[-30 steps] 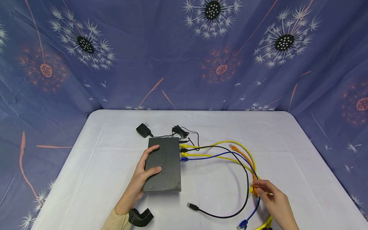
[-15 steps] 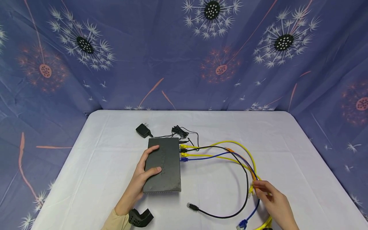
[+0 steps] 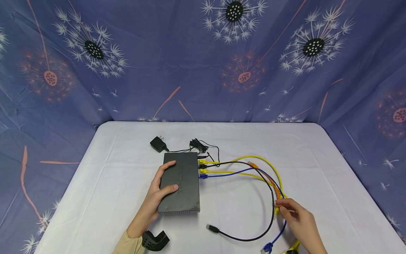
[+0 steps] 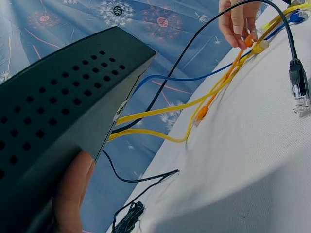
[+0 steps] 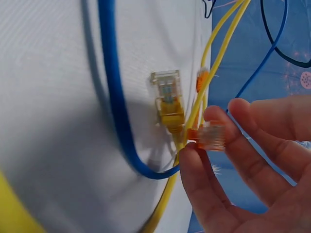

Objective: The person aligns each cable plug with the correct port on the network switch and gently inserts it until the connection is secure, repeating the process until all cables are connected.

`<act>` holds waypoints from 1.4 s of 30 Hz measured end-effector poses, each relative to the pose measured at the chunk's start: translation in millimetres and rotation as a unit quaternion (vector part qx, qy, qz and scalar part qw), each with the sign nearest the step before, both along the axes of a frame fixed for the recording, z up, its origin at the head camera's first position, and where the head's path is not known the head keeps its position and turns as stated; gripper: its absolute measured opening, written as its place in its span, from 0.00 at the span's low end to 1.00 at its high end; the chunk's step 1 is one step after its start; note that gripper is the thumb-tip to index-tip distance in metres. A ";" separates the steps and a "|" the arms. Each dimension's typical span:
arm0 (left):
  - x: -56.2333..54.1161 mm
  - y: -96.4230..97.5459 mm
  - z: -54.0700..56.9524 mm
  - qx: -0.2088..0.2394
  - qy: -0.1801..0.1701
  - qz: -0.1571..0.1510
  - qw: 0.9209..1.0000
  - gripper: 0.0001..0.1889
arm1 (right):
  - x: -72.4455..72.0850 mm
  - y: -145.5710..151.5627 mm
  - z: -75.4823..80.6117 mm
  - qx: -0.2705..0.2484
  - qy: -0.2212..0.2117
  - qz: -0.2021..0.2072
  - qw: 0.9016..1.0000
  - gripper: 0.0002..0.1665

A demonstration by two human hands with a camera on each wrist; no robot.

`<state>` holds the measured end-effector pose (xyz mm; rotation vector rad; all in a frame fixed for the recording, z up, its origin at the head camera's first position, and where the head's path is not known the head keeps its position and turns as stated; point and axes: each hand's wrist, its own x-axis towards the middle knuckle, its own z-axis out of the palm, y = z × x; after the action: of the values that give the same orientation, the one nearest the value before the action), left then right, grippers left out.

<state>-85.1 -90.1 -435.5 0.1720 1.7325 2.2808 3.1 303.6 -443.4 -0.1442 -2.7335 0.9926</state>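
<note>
Left hand (image 3: 160, 185): gripping dark grey network box (image 3: 187, 197) along its left edge, thumb and 1 finger on the top face, remaining fingers mostly hidden. Right of that grip, 4 plugs seated in the box's side, far to near: yellow cable (image 3: 253, 156), black cable (image 3: 248, 240), 2nd yellow cable (image 3: 225, 171), blue cable (image 3: 219, 175).

Right hand (image 3: 299, 215): well to the right of the box, pinching orange cable (image 3: 276, 191) at its orange plug (image 5: 211, 136). Plug blurred in right wrist view; exact finger contact hard to tell. Cable's other orange end (image 3: 252, 164) lies beyond the right-hand grip, toward the box, unplugged.

Loose yellow plug (image 5: 170, 102) just beside the right fingertips. Blue loose plug (image 3: 267, 248) on the wearer's side of that grip, black loose plug (image 3: 212, 228) between the 2 hands, closer to the wearer.

Beyond the left-hand grip: black power adapter (image 3: 158, 144), prongs up, with bundled cord (image 3: 198, 145) to its right. Below that grip: beige sleeve (image 3: 128, 245), curved black wrist piece (image 3: 155, 240) beside it. All on white tablecloth (image 3: 95, 211); blue-purple dandelion curtain (image 3: 177, 53) behind.
</note>
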 end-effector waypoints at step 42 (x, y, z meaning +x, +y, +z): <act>0.6 1.4 0.6 0.000 -0.001 -0.008 1.000 0.36 | -4.3 -16.4 42.6 -0.077 0.156 0.024 0.984 0.20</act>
<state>-84.5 -88.7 -435.0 0.1824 1.7237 2.2697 -1.2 287.2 -400.9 0.0480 -2.3871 1.1337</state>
